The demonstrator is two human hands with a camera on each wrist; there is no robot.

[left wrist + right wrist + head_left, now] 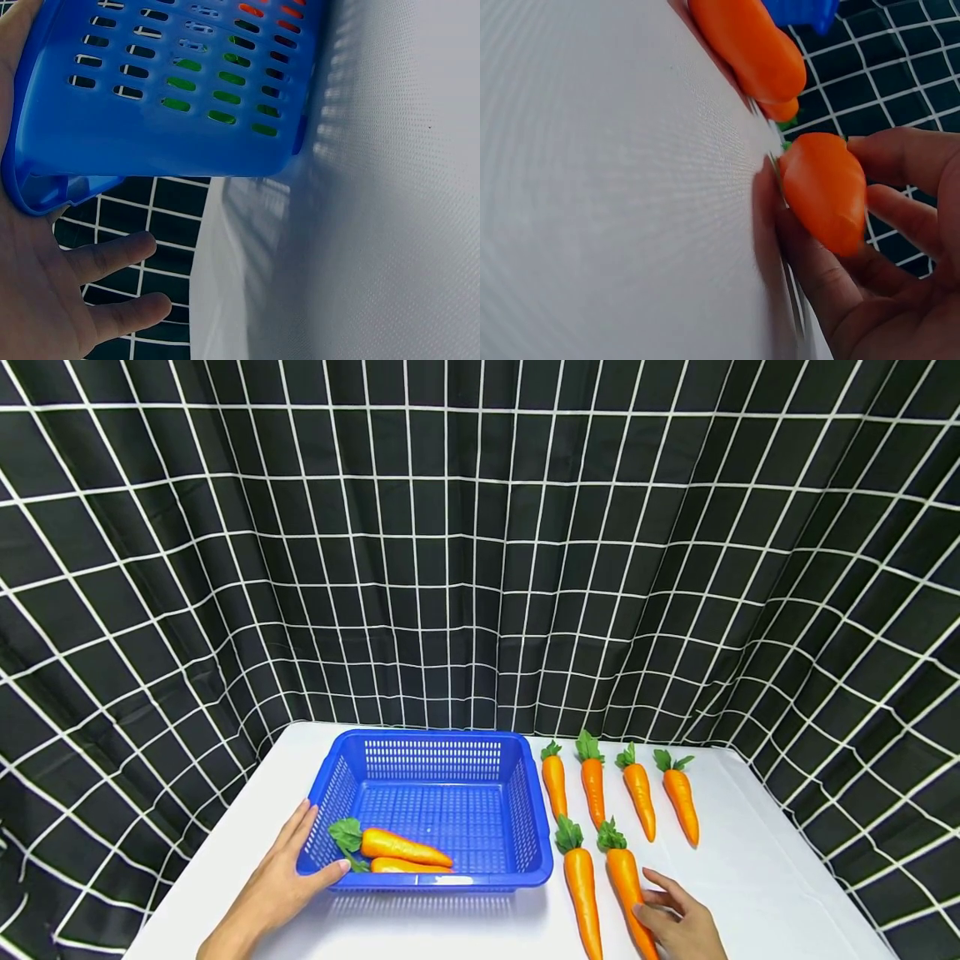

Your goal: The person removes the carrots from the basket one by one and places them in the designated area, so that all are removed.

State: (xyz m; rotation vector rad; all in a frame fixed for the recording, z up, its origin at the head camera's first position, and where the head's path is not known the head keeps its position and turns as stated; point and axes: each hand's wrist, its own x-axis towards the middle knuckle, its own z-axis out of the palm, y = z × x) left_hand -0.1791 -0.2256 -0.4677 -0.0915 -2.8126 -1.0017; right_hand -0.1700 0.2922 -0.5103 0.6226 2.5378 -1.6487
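Note:
Two orange carrots with green leaves, one of them this carrot point(405, 847), lie at the near left inside a blue plastic basket point(427, 881). My left hand point(281, 877) rests against the basket's near left corner, thumb on the rim; two straight, spread fingers point(124, 315) show past the rim in the left wrist view. With thumb and fingers on either side, my right hand point(682, 922) pinches the lower part of a carrot point(628, 885) in the near row. The same carrot point(825, 191) shows tip-on in the right wrist view.
Beside the held carrot lies another carrot point(582, 893). Several more carrots form a row behind, including one at the far right point(681, 802). Everything stands on a white-covered table point(772, 877), with a black, white-gridded curtain point(480, 568) around its back and sides.

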